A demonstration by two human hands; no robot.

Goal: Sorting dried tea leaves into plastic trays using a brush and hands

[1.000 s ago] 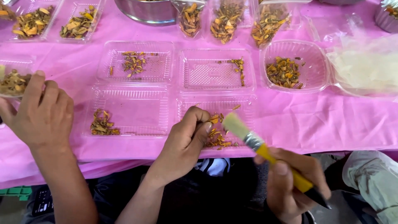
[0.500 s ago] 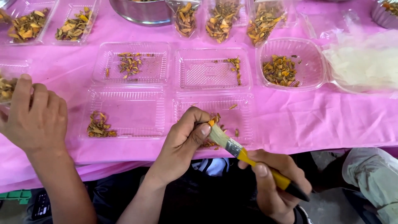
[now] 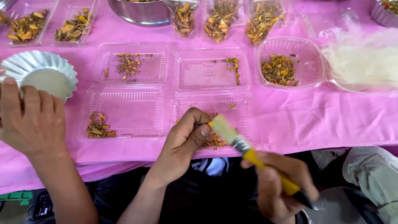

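Hands are working over a clear tray [image 3: 244,108]: left hand [image 3: 186,139] pinching an orange piece [image 3: 210,123], right hand [image 3: 278,186] gripping a yellow-handled brush [image 3: 244,147], best stroking lightly over the pinched piece.

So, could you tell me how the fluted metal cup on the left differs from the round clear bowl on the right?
The fluted metal cup is silvery and opaque with a pleated rim; the round clear bowl is see-through plastic with a smooth rim. The cup shows a pale inside with no pieces; the bowl holds orange-brown dried pieces. The cup tilts; the bowl lies flat. Both are on the pink cloth.
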